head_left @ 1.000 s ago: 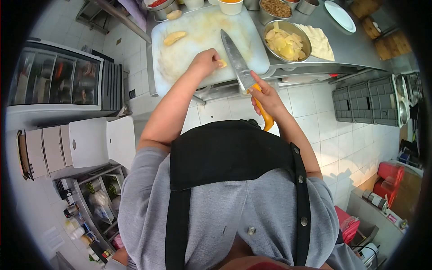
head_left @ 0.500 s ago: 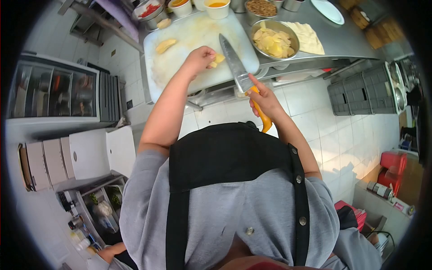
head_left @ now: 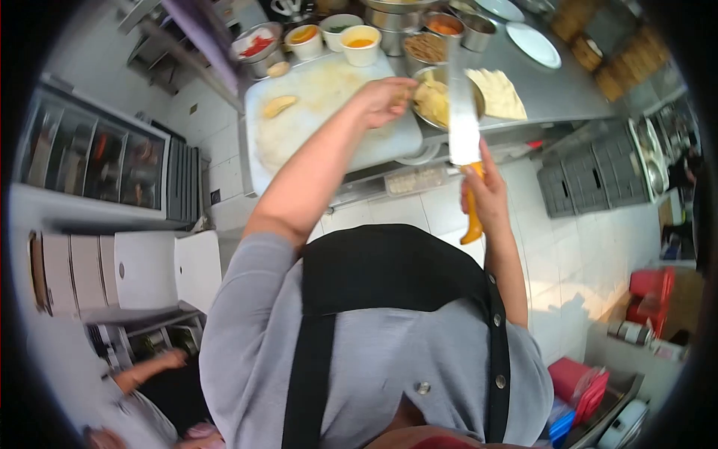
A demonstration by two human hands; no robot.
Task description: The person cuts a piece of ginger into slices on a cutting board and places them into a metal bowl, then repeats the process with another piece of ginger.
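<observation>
My right hand [head_left: 489, 196] grips the orange handle of a large kitchen knife [head_left: 464, 138], its wide blade pointing away from me and passing in front of a metal bowl [head_left: 481, 96]. Pale yellow ginger slices [head_left: 431, 101] fill that bowl. At the bowl's left rim is my left hand [head_left: 387, 102], its fingers closed around what look like ginger slices, mostly hidden and blurred. Under my left forearm lies a white cutting board [head_left: 314, 93]. A peeled ginger piece [head_left: 280, 106] rests on it, with a smaller brownish piece [head_left: 278, 69] at its far edge.
Behind the board stand a bowl of red pieces [head_left: 256, 46] and white tubs, one with orange liquid [head_left: 361, 43]. A tin of brown bits [head_left: 426, 48], a pale folded sheet [head_left: 497, 94] and a white plate [head_left: 533, 45] are rightward. Another person's arm [head_left: 149, 370] shows lower left.
My left hand has moved right from the board to the bowl, and the slices by it have left the board. The knife has shifted right and now points more straight ahead.
</observation>
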